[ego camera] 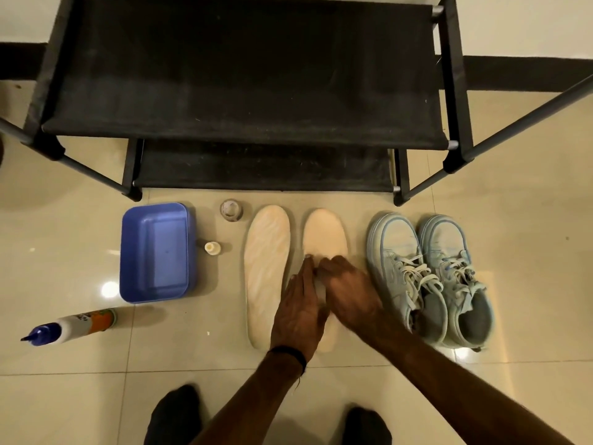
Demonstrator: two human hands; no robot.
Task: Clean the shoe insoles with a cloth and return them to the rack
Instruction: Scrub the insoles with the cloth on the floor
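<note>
Beige right insole (324, 234), both hands (touching) (324, 293) pressing

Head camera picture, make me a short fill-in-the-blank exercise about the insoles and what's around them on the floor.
1. Both hands, left hand and right hand, rest on the ____ insole.
2. The pair of sneakers is pale ____.
3. The tub left of the insoles is coloured ____.
4. The shelves of the rack hold ____ shoes.

Missing words: right; blue; blue; no
</note>
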